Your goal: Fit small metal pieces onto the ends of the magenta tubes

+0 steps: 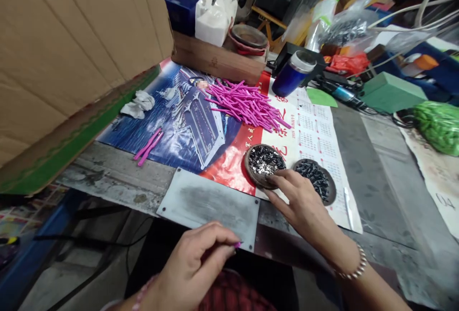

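My left hand (204, 258) is at the near edge of the metal plate (211, 198), with thumb and forefinger pinched on a thin pink strip (237, 245). Only the strip's tip shows; the fingers hide the rest. My right hand (297, 198) reaches over the near rim of a round dish (251, 170) of small shiny metal pieces (267, 160). Its thumb and fingers are apart, and I see nothing between them. Just right of that dish, a second dish (332, 189) holds small dark pieces (312, 177).
A heap of pink strips (247, 103) lies on a calendar poster (304, 129); a few more strips (148, 146) lie left. A large cardboard box (82, 58) stands at left. A blue cup (292, 74), crumpled tissue (138, 104) and a white-handled blade (347, 206) are also around.
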Available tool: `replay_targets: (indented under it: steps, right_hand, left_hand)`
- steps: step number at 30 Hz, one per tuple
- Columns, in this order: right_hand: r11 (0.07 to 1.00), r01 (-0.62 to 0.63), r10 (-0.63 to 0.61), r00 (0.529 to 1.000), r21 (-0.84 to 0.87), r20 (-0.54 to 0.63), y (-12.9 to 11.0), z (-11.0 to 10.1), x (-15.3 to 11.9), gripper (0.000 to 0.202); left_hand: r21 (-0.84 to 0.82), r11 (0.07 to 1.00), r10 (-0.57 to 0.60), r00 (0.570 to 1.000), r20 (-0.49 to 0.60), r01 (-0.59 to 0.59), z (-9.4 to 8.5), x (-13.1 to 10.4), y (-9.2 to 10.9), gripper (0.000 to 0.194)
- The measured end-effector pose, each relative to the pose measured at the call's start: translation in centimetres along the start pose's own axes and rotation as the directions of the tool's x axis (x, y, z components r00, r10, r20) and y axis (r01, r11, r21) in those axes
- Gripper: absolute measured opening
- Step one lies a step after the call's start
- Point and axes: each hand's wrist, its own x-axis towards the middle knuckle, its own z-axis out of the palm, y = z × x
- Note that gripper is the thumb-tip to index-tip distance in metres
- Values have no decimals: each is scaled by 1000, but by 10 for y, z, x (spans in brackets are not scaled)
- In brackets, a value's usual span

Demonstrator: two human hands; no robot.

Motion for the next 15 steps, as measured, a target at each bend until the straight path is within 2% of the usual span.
replay_targets:
  steps: [5,11,15]
  right_hand:
    - [996,34,-30,998,-85,49,-2,-2,4,18]
    - [999,-9,0,985,48,172,4,-2,14,7]
    - [998,-4,-8,984,66,181,8,-1,20,4]
  left_hand:
    - [-98,981,-164,986,20,165,1,-2,-3,15]
    - [-129,973,-185,981,55,191,2,2,0,16]
    - [-167,965,-198,979,51,204,4,0,-2,17]
